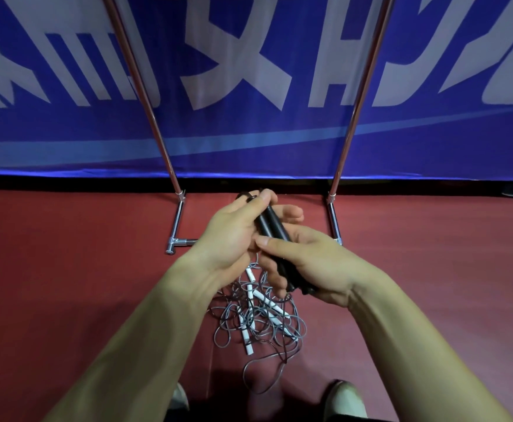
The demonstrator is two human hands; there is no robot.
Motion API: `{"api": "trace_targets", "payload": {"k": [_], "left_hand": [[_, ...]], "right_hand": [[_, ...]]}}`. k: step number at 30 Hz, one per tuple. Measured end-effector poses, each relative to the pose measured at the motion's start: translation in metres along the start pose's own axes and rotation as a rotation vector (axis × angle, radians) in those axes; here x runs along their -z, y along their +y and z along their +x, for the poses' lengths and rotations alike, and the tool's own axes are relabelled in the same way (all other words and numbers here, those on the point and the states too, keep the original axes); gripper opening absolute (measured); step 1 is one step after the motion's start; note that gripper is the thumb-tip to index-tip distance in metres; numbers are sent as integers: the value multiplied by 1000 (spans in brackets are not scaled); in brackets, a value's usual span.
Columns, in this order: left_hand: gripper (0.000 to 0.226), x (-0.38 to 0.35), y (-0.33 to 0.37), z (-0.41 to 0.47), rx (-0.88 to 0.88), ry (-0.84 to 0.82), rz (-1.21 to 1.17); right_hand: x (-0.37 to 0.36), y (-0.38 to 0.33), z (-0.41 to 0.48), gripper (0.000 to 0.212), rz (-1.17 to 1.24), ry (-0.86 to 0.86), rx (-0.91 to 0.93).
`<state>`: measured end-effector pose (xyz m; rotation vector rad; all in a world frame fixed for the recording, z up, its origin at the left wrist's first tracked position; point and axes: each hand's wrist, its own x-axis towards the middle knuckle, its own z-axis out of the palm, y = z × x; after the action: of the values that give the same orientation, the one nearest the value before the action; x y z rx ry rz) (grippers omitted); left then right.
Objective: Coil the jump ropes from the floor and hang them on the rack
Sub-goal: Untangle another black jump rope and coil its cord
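Left hand (230, 229), centre frame: thumb and fingers (291, 213) wrapped round the top end of a pair of black cylindrical jump-rope handles (269, 222) held side by side. Firm grip, palm toward camera.

Right hand (319, 266), just below and right: thumb laid across the handles, fingers (275, 277) curled under them, butt ends sitting in the palm. Both hands are on the same pair and touch each other.

A thin dark cord (244, 374) drops from the right hand's lower edge to the floor and ends in a loose loop, lower centre.

Directly under the hands is a tangled pile of grey-cord jump ropes with white stick handles (258, 318), lying on the dark red floor (81, 284). Wrists and forearms cover the pile's upper part, so rope count is unreadable.

Behind the hands is a metal tube rack (159, 138): two reddish uprights slanting toward the top corners, chrome feet on the floor. The left hand hides most of the base crossbar. No ropes on the visible part of the rack.

Upper half: blue banner with large white characters (249, 141), just behind the rack.

Bottom edge: two pale shoe toes (345, 394), either side of the cord loop.
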<state>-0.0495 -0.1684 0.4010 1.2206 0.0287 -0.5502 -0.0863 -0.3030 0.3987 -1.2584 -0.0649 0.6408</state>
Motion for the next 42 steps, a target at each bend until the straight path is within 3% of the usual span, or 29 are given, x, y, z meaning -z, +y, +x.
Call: {"api": "trace_targets", "payload": {"k": [2,7,15,17,21,24,26,27,31,34,37,39,40,42], "left_hand": [[19,1,-1,3,1,-8,-57],[49,9,-2,8,91,-103,-235],[28,11,0,5,28,-184,-297],[38,11,4,3,37,-103,-142],[67,25,8,-1,80,219,588],[50,42,5,2,-209,381,873],[21,44,3,4,-388,275,818],[15,41,0,5,-396,190,767],[46,25,-13,6,-127,8,460],[48,15,-16,12,-40,-24,253],[52,7,-27,18,28,5,494],[50,3,-29,18,-46,-9,870],[48,3,-29,17,-103,-15,1077],[45,4,-24,12,-215,8,1388]], "right_hand": [[0,0,-1,14,8,0,-25],[3,0,-1,20,28,-17,-42],[2,1,-5,25,133,-99,-9],[3,2,-4,28,120,-42,-8],[12,1,-6,25,97,48,-64],[16,0,-9,28,86,48,-110],[17,-1,-11,23,87,20,-123],[18,-1,-12,20,89,-4,-127],[20,-2,-15,17,77,-61,-98],[20,-2,-15,33,162,12,29],[26,0,-11,46,350,129,138],[30,4,-7,44,343,223,135],[34,8,-5,41,201,306,128],[40,18,-4,40,-396,512,134]]}}
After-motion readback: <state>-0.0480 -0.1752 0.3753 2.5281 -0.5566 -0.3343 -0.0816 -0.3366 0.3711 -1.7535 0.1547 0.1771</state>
